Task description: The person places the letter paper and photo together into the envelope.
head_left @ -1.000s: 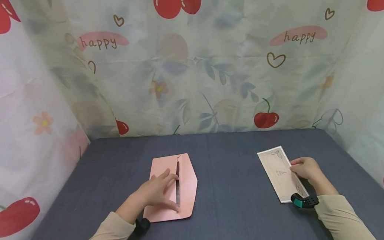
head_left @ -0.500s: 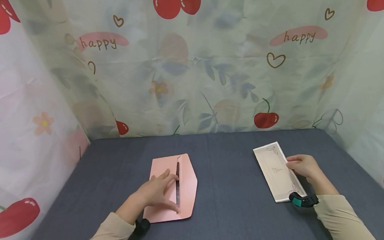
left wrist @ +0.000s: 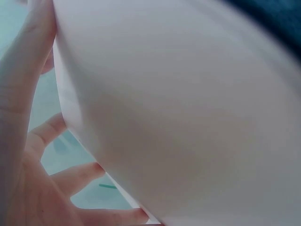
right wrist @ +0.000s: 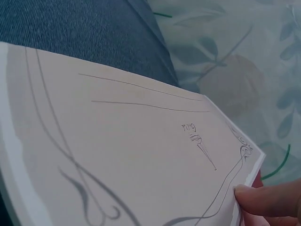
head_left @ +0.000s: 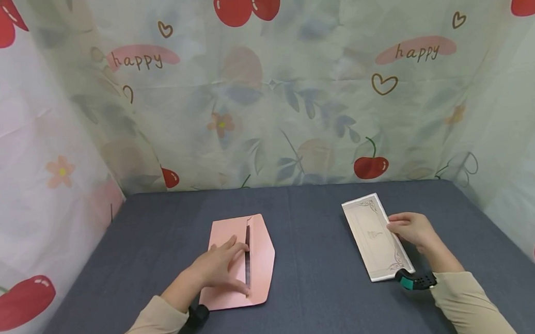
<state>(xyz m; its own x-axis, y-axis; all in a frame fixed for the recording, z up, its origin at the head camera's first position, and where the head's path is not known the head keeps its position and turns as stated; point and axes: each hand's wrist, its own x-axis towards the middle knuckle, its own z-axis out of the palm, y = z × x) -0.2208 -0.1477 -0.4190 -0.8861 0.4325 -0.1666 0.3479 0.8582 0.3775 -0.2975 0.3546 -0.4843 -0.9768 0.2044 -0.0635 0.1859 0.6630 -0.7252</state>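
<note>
A pink envelope [head_left: 262, 258] lies on the dark cloth left of centre, its pointed flap spread out to the right. Between flap and pocket a narrow dark slit [head_left: 247, 261] shows. My left hand [head_left: 220, 266] rests on the pocket, fingers spread and fingertips touching near the slit; in the left wrist view the fingertips [left wrist: 96, 168] meet the paper's edge. At right, my right hand [head_left: 413, 229] pinches the long right edge of a cream printed card [head_left: 375, 239] with ornate corners. The card is tilted; its underside is hidden.
Dark cloth covers the table [head_left: 314, 308]. A curtain printed with cherries [head_left: 371, 167] hangs behind and on both sides. Each wrist carries a dark strap [head_left: 417, 279].
My right hand has moved left, carrying the card slightly up and toward the middle. The left hand and the envelope have stayed in place.
</note>
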